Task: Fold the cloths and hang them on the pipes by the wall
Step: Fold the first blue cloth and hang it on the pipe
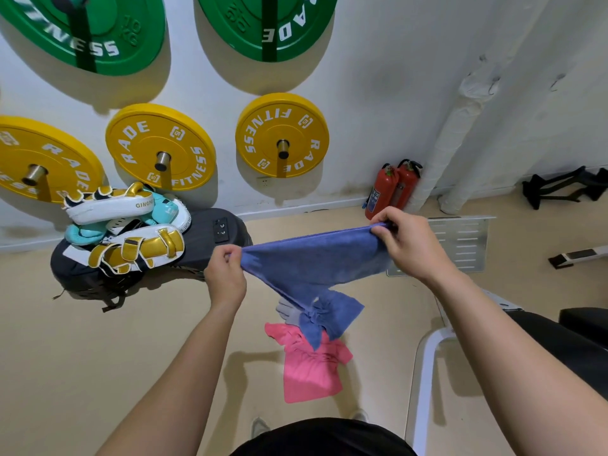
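Note:
A blue cloth [316,261] hangs stretched between my hands above the floor. My left hand [225,273] pinches its left corner and my right hand [406,245] pinches its right corner. The cloth's lower part droops in a twisted bunch. Under it a pink cloth [311,370] lies crumpled on the beige floor, with a grey cloth [289,312] partly hidden beside it. White wrapped pipes [454,136] run up the wall at the right.
Yellow weight plates [283,134] and green plates [98,37] hang on wall pegs. Boxing pads [131,232] rest on a dark bag at left. Two red fire extinguishers [391,189] stand by the pipes. A metal grate [460,245] and a bench frame [424,383] are at right.

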Tool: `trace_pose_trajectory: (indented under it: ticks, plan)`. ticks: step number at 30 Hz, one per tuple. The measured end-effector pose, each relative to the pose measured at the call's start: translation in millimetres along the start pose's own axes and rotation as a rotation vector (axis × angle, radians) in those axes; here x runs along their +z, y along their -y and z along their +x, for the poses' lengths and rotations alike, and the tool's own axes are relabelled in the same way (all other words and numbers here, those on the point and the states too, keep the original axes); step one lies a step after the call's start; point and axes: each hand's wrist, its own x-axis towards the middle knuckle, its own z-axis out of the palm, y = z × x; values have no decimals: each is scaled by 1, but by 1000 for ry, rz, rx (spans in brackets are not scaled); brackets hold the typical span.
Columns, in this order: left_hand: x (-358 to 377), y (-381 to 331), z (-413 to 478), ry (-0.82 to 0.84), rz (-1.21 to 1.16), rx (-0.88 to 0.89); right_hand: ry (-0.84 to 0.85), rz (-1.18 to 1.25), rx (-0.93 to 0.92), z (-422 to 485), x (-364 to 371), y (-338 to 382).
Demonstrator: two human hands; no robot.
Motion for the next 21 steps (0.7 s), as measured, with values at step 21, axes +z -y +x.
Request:
trace_pose_trajectory:
  ticks: [21]
  plan:
    - [49,-23,-87,307,-69,-32,-64,434,563,-74,104,10]
